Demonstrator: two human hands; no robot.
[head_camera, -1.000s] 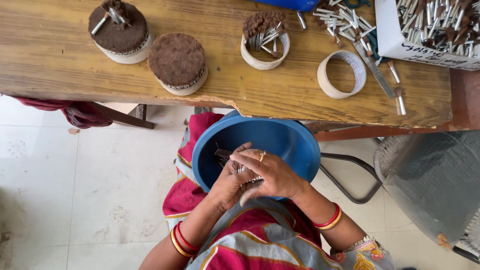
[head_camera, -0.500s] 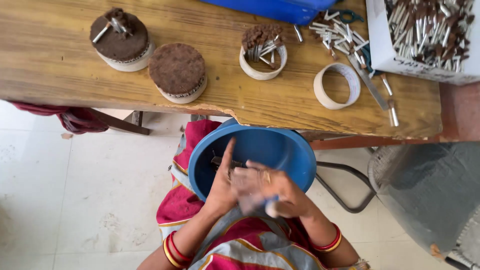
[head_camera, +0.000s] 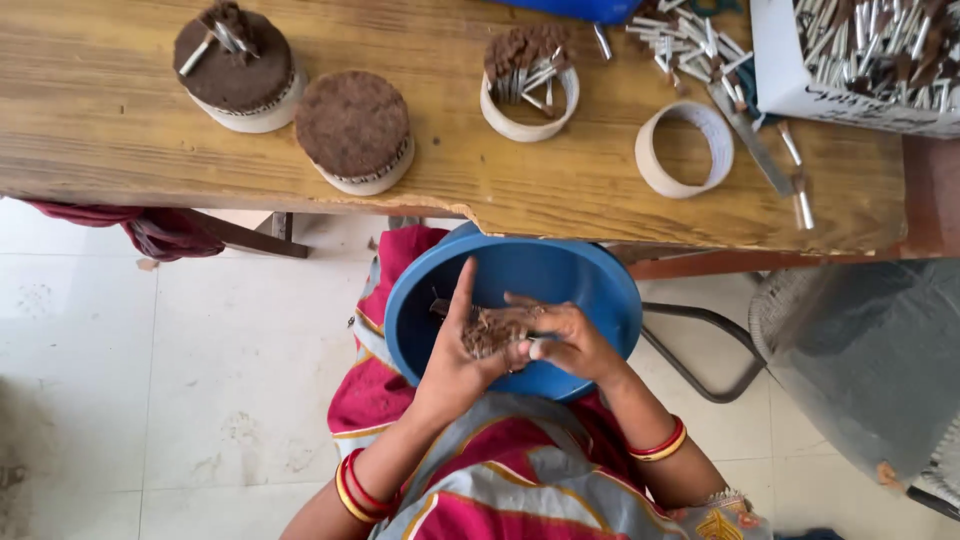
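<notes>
Left hand: the left hand (head_camera: 462, 352) sits palm up over the blue bowl (head_camera: 600, 290), fingers pointing away from the body, cupping a little heap of brown fibre (head_camera: 492, 330) in the palm.

Right hand: the right hand (head_camera: 562, 338) comes in from the side, fingertips pinching into that same heap, so both hands are basically wrapped around it together. Looks like a thin metal tube is poking out near the thumb, but it's too small to be sure.

Bowl: round, blue plastic, sitting in the person's lap just under the table edge, with some more brown stuff and a few small pieces inside.

Table: worn wooden table (head_camera: 100, 130) with a chipped front edge.

On the table: two tape rings topped with brown fibre, one at far left (head_camera: 238, 75) with metal tubes stuck in it and one beside it (head_camera: 354, 128); a third ring (head_camera: 528, 92) packed with tubes; an open ring (head_camera: 685, 148); loose metal tubes (head_camera: 690, 45); and a white box (head_camera: 860, 55) full of tubes at the right corner.

Wrists: red and gold bangles on both.
</notes>
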